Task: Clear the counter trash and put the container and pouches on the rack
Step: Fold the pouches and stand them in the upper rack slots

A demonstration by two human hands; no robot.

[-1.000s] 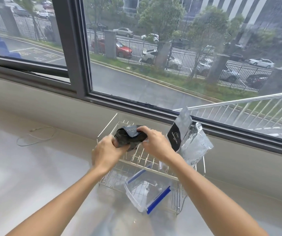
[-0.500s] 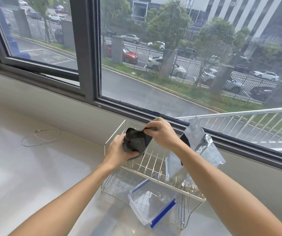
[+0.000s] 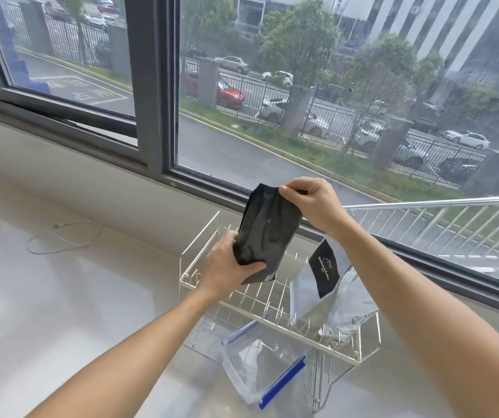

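Observation:
A black pouch point(image 3: 267, 230) is held upright and stretched out above the wire rack point(image 3: 206, 289). My left hand point(image 3: 227, 268) grips its bottom end and my right hand point(image 3: 313, 203) pinches its top edge. On the rack's upper tier at the right lean a silver pouch with a black label point(image 3: 320, 285) and a clear crinkled pouch point(image 3: 352, 309). A clear container with blue clips point(image 3: 261, 362) lies tilted on the rack's lower tier, jutting toward me.
The rack stands on a pale counter point(image 3: 61, 312) against a low sill under a large window point(image 3: 317, 101). A thin white cable point(image 3: 67, 236) lies looped on the counter to the left.
The black pouch was crumpled between both hands; now it is pulled out long and upright, my right hand raised to its top, my left at its bottom. The view has shifted closer.

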